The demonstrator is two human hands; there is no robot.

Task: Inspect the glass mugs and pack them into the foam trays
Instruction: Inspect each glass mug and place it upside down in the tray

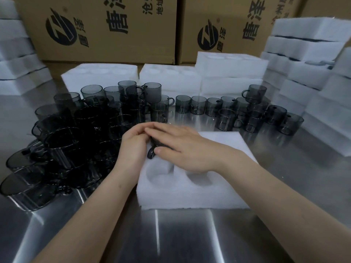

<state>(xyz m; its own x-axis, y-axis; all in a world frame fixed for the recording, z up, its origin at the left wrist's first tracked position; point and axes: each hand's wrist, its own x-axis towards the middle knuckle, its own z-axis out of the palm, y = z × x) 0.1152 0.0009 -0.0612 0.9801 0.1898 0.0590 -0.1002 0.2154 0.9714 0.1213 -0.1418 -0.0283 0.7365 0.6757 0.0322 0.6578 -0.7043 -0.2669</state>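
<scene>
A white foam tray (191, 190) with round pockets lies on the steel table in front of me. Both hands are over its far left corner, on one dark smoked-glass mug (152, 153); only its handle and a bit of its wall show. My right hand (182, 149) lies flat across the mug's top, thumb beside the handle. My left hand (133, 147) cups the mug from the left with its fingers curled. Two empty pockets (158, 173) of the tray show below my hands.
A heap of dark glass mugs (79, 133) fills the table's left side. More mugs (252, 114) stand in a row at the back right. Empty foam trays (171, 76) lie behind them, stacks of foam (307, 73) rise at right, and cardboard boxes (106, 29) form the back.
</scene>
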